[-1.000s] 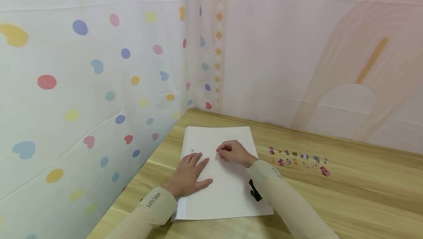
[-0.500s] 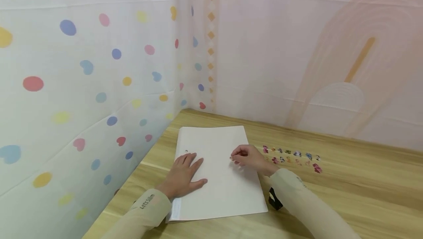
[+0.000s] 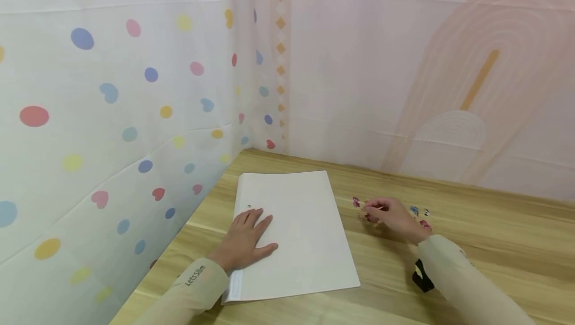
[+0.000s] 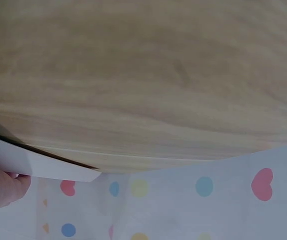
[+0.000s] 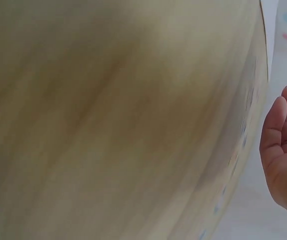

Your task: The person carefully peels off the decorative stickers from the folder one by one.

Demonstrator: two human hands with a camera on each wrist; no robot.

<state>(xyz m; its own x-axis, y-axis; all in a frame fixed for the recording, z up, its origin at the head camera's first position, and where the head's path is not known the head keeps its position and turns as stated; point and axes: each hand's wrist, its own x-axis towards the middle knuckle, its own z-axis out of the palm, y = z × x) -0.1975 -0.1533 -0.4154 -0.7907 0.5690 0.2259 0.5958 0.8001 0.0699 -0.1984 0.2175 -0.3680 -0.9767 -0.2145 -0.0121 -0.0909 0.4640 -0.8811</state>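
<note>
My left hand (image 3: 244, 242) lies spread on the left side of a white folder (image 3: 305, 255), fingers straight and thumb out. In the left wrist view, part of the hand (image 4: 1, 192) shows over the raised folder edge (image 4: 38, 164). My right hand (image 3: 393, 217) is over two rows of small flower-shaped stickers (image 3: 425, 225), right of the folder. Its thumb and index finger pinch at the tips on what looks like a tiny sticker; I cannot tell its kind. The right hand hides the middle of the rows. The right wrist view shows its curled fingers (image 5: 281, 132).
A wood-grain table (image 3: 314, 310) carries the folder. A dotted curtain (image 3: 135, 90) stands along the left edge, and a pink patterned curtain (image 3: 359, 65) along the back. A small black fitting (image 3: 422, 276) hangs at the right cuff.
My right hand has moved right, from the folder to the sticker rows, fingertips still together. The left hand stays spread on the folder. The head view has turned slightly right.
</note>
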